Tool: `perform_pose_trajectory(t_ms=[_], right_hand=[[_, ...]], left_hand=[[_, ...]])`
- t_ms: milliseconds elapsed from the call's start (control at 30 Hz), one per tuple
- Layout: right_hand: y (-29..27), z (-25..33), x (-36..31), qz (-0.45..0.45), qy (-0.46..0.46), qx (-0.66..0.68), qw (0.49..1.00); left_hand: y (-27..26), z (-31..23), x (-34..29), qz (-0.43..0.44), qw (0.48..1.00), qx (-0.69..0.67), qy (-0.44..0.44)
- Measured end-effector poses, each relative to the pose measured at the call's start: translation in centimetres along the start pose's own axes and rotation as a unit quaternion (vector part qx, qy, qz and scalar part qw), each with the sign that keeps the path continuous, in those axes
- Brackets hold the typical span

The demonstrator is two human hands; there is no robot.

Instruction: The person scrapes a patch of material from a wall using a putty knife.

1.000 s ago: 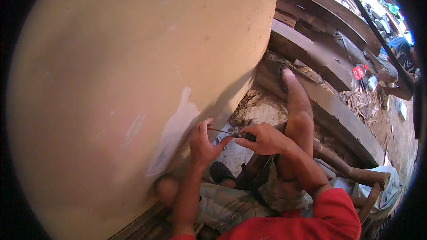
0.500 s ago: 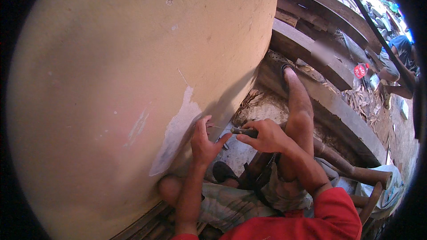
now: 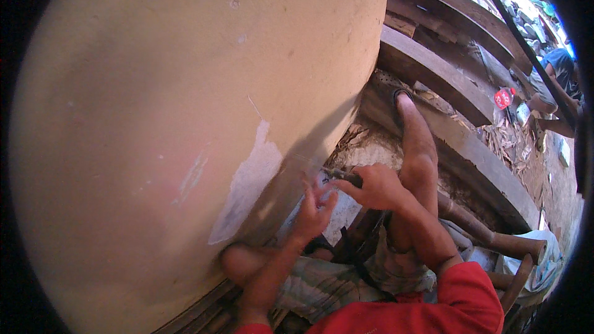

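My right hand [image 3: 377, 185] is closed around a slim tool with a dark handle [image 3: 354, 179]. A thin, pale shaft runs from it toward the wall; its tip is faint and its exact kind is unclear. Just below and left of the tool, my left hand [image 3: 314, 210] is blurred by motion, its fingers apart and nothing visible in it. Both hands are over my lap, close to a yellowish wall [image 3: 185, 74]. An irregular whitish patch [image 3: 247, 179] marks the wall left of my left hand.
A pale sheet [image 3: 343, 211] lies below my hands. Long beams [image 3: 445, 77] and a brown pipe [image 3: 476, 226] are at the right. Farther right, another person [image 3: 554, 80] sits near a red-labelled bottle [image 3: 504, 98]. A dark cable [image 3: 510, 21] crosses the upper right.
My left hand has moved right and down, away from the tool's thin shaft. The shaft now angles more upward to the left, while my right hand keeps its grip.
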State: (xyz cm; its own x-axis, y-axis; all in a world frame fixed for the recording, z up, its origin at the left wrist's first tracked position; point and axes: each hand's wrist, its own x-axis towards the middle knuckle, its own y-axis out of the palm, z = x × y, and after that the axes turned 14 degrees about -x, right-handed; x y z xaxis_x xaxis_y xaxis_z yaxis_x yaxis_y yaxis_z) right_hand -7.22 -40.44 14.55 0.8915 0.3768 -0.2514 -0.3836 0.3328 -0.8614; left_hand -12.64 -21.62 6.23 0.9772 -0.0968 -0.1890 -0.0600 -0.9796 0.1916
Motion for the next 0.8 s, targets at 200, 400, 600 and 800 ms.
perform_pose_trajectory(t_ms=[200, 400, 600, 800], right_hand=[[5.0, -0.1, -1.1, 0.046, -0.197, -0.005, 0.979], [1.6, 1.4, -0.4, 0.138, -0.230, 0.008, 0.963], [1.7, 0.0, -0.2, 0.087, -0.178, -0.055, 0.979], [3.1, -0.2, -0.1, 0.064, -0.170, -0.112, 0.977]], left_hand=[[1.9, -0.1, -1.2, -0.039, 0.999, -0.024, 0.012], [1.2, -1.0, -1.7, -0.149, 0.988, 0.030, 0.037], [-0.2, -0.9, -1.3, -0.145, 0.973, 0.179, 0.029], [-2.1, -5.6, -2.5, -0.085, 0.968, 0.230, -0.048]])
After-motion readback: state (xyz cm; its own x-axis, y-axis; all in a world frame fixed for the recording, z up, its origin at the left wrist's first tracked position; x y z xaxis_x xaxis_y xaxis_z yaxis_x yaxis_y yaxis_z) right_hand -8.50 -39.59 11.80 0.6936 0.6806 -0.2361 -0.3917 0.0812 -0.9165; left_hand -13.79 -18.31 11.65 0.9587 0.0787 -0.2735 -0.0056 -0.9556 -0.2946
